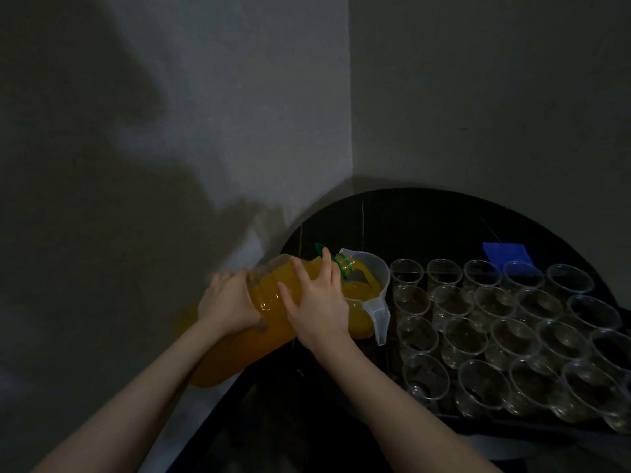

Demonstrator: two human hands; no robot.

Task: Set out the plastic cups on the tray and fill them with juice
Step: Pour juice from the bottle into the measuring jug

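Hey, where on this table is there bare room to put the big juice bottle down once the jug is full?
Bare dark table shows behind the jug and the cups, up to the blue thing. Another patch lies in front of the jug, under the right hand. The tray is packed rim to rim with cups.

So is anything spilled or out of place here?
Nothing looks spilled. Both hands, left and right, tip the big juice bottle, and the juice lands inside the clear jug. The cups stand upright in tidy rows, all empty. The light is dim, so small drips could be missed.
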